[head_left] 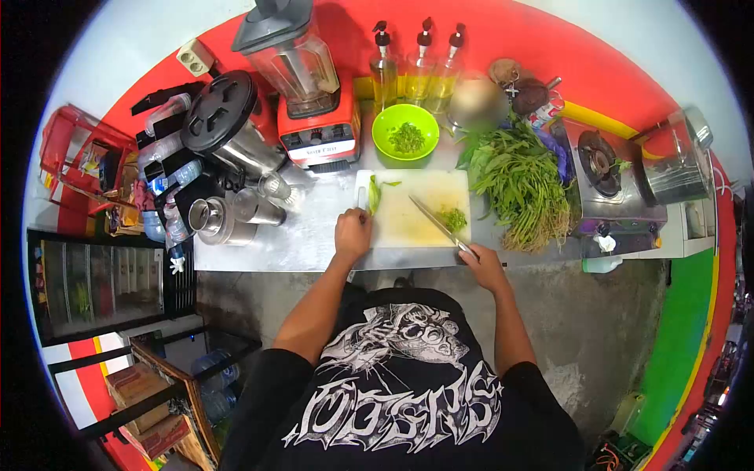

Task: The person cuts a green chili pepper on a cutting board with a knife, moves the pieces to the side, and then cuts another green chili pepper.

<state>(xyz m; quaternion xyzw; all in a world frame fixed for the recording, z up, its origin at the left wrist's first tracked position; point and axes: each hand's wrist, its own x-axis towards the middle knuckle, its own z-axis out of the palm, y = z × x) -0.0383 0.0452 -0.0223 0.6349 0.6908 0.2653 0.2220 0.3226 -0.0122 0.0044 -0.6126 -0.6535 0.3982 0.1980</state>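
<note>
A white cutting board (393,228) lies on the metal table. My right hand (484,267) is closed round the handle of a knife (436,219), whose blade slants up and left over the board beside a small pile of chopped greens (452,220). At the board's left edge rests my left hand (353,234), its fingers curled; what they hold, if anything, is hidden. Just above it a few green leaf pieces (375,195) lie on the board. Behind the board stands a bright green bowl (382,145) with chopped greens inside.
Leafy greens (510,177) lie right of the board, near a gas stove (620,208). A red blender (318,129), pump bottles (420,78) and a large steel container (243,133) stand behind. Steel cups (255,208) are at the left.
</note>
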